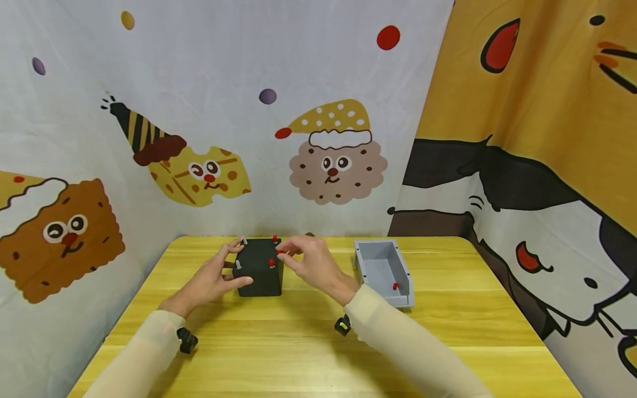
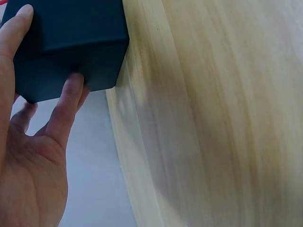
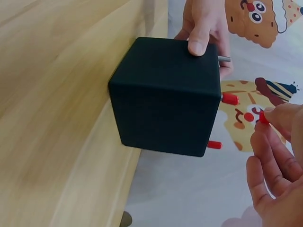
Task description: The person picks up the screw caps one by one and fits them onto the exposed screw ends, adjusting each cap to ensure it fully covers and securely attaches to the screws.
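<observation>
A black box (image 1: 259, 279) sits on the table with small metal posts standing on its top. Bare silver posts (image 1: 238, 265) are on its left side, while red caps (image 1: 271, 262) cover those on the right. My left hand (image 1: 216, 279) holds the box at its left, thumb on the near face and fingers along the side. In the right wrist view, a small red cap (image 3: 263, 117) is pinched between thumb and index finger of my right hand (image 3: 279, 165). That hand (image 1: 313, 262) hovers by the box's upper right edge, apart from the posts.
Right of the box lies a grey open tray (image 1: 365, 273) with one red cap (image 1: 395, 286) inside. Both stand toward the far side of the wooden table (image 1: 298, 342). Behind the table hangs a printed cloth (image 1: 318, 66).
</observation>
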Motion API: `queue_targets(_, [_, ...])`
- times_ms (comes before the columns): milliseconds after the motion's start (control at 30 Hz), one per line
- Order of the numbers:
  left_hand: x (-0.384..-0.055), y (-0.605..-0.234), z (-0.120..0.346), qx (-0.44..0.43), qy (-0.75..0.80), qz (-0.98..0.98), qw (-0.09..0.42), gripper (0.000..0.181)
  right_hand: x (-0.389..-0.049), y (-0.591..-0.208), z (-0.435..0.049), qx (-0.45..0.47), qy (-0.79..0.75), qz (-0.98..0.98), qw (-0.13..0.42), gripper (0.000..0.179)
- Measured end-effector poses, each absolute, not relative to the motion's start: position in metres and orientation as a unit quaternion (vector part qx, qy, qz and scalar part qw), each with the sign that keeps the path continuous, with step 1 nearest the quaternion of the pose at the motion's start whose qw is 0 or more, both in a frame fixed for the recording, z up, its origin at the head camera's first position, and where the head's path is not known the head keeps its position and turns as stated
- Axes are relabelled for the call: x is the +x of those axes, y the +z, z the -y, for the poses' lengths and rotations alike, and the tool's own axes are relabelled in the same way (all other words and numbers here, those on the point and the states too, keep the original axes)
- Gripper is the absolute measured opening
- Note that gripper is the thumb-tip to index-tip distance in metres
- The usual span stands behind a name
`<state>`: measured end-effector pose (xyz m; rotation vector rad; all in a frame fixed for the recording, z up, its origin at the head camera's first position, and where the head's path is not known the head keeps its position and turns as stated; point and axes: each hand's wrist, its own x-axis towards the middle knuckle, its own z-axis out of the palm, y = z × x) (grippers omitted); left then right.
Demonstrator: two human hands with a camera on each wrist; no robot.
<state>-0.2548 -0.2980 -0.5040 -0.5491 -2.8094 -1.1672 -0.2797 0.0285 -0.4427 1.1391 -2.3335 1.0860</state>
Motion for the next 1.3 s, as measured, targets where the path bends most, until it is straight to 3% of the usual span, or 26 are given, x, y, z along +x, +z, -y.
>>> queue_targets(900, [-0.255,-0.504,0.299,-0.181,-0.384,0.905,0.028,0.078,-0.282,-0.438,0.038,0.426,0.363,0.82,0.119,0.016])
queue_targets(1300, [-0.256,-0.505,0.299,-0.18,-0.384,0.905,0.027,0.096,-0.284,-0.44,0.056,0.435,0.314,0.833,0.134,0.019])
